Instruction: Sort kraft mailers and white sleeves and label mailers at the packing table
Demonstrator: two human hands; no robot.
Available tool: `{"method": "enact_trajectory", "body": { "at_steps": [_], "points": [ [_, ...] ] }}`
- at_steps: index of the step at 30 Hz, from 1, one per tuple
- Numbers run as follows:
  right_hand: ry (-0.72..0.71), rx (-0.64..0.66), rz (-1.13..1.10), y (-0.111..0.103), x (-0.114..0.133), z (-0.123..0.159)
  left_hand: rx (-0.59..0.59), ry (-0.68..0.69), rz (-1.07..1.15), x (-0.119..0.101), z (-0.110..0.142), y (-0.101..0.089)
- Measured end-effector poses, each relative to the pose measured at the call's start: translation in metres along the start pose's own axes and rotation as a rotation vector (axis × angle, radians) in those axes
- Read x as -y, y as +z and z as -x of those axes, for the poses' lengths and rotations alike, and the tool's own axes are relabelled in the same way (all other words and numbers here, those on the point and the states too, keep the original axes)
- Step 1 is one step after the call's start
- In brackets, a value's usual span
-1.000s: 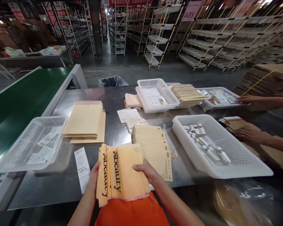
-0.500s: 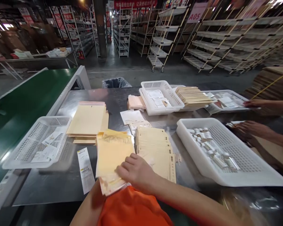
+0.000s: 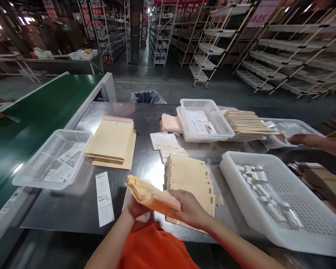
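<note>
Both my left hand (image 3: pixel 134 207) and my right hand (image 3: pixel 189 209) grip a bent yellow padded mailer (image 3: pixel 154 196) at the table's near edge. Its printing is turned out of sight. Just beyond my right hand lies a stack of barcoded yellow mailers (image 3: pixel 189 183), partly hidden by my fingers. To the left, a long white label strip (image 3: pixel 104 198) lies on the steel table (image 3: pixel 145 121), close to my left hand. A white perforated basket (image 3: pixel 285 179) holding small white vials stands to my right.
Kraft envelopes (image 3: pixel 110 140) and a paper-filled white basket (image 3: pixel 54 158) sit left, beside a green conveyor belt (image 3: pixel 36 119). Papers (image 3: pixel 164 141), another basket (image 3: pixel 204 121) and stacked envelopes (image 3: pixel 248 123) lie beyond. A co-worker's hand (image 3: pixel 305 140) reaches in from the right.
The mailers that lay under my right hand are now raised in both hands and bent over, hiding the print. The view has shifted slightly, and the co-worker's lower hand has left view.
</note>
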State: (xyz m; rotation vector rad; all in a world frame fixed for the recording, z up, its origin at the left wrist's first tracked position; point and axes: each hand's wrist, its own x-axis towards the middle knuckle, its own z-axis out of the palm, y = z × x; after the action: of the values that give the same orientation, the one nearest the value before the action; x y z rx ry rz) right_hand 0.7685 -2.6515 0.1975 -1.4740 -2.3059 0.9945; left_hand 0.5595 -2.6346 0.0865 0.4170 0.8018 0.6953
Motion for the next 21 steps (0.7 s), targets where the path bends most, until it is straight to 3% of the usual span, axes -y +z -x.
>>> {"method": "enact_trajectory", "body": {
  "at_steps": [3, 5, 8, 11, 13, 17, 19, 21],
  "points": [
    [0.153, -0.011, -0.246, -0.016, -0.018, -0.014, -0.064, 0.004, 0.121, -0.013, -0.013, 0.001],
    [0.179, -0.052, -0.219, -0.030, -0.024, -0.033, -0.107, 0.045, 0.208, -0.034, -0.029, 0.005],
    [0.171, -0.155, 0.121, -0.047, -0.025, -0.075, -0.163, 0.167, 0.261, -0.076, -0.057, 0.011],
    [0.093, -0.195, 0.557, -0.040, -0.026, -0.122, -0.322, 0.277, 0.181, -0.097, -0.078, 0.006],
    [-0.022, -0.094, 0.710, -0.012, -0.032, -0.148, -0.486, 0.270, 0.053, -0.087, -0.080, -0.007],
    [-0.109, 0.114, 0.701, 0.068, -0.056, -0.173, -0.813, 0.157, -0.373, -0.026, -0.049, -0.046],
    [-0.114, 0.187, 0.682, 0.099, -0.069, -0.175, -0.925, 0.111, -0.626, 0.003, -0.028, -0.062],
    [-0.122, 0.235, 0.668, 0.114, -0.081, -0.176, -0.969, 0.042, -0.833, 0.023, -0.013, -0.070]
  ]
}}
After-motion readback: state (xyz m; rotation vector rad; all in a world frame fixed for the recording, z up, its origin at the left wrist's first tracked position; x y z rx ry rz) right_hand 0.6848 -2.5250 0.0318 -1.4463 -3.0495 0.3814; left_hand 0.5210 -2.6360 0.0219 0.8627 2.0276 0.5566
